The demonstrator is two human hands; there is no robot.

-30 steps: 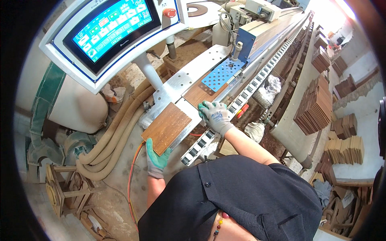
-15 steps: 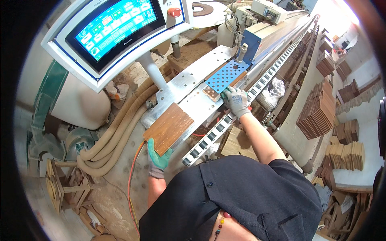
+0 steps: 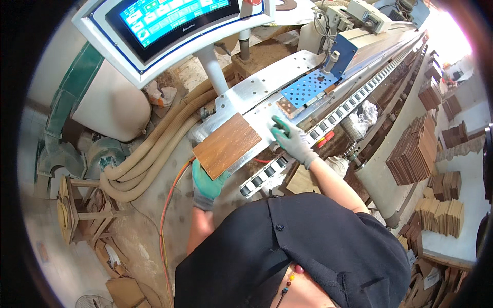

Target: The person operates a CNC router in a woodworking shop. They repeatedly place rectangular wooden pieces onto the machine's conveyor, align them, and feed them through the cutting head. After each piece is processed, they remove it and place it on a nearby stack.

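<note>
Over the near end of the silver metal machine table (image 3: 264,112), a rectangular brown wood-grain panel (image 3: 228,146) sits just beyond the green-and-grey gloved left hand (image 3: 209,184), touching it; whether that hand grips cannot be told. The matching gloved right hand (image 3: 294,141) reaches forward, fingers apart, beside the panel.

The pale metal machine bed (image 3: 244,95), dotted with holes, carries a brown board (image 3: 228,146) at its near end, part of it jutting past the edge. Over to the right, a long grey bench (image 3: 377,190) bears stacked brown panels (image 3: 411,151). Looped hoses (image 3: 131,190) and a wooden stand (image 3: 92,215) rest on the floor (image 3: 136,251).
</note>
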